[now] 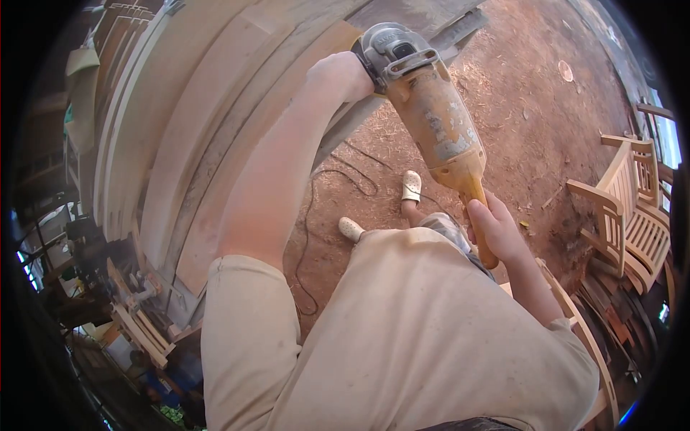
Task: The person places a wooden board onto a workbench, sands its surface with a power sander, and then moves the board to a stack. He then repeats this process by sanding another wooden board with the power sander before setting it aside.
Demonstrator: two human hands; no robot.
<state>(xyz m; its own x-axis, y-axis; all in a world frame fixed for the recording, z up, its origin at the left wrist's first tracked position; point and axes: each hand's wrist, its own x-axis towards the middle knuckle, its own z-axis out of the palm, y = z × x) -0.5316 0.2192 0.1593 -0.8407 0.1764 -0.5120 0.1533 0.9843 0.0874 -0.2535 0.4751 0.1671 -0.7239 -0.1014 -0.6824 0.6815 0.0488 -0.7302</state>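
A worn yellow angle grinder [438, 118] with a grey metal head and flaking paint is held up in front of me, over the near edge of a wooden board [251, 122]. My right hand [496, 226] wraps round its rear handle. At the head end, my left hand [341, 77] grips the tool's side; its fingers are mostly hidden behind the grinder. The disc cannot be seen clearly from above. A dark power cord [307, 251] loops across the ground below.
Curved-looking planks [136, 136] stand in layers at the left, near a wooden clamp-like frame [144, 327]. Wooden slatted chairs [622, 205] are on the right, above stacked timber [611, 316]. Reddish ground [532, 108] is strewn with shavings. My light clogs [411, 185] show below.
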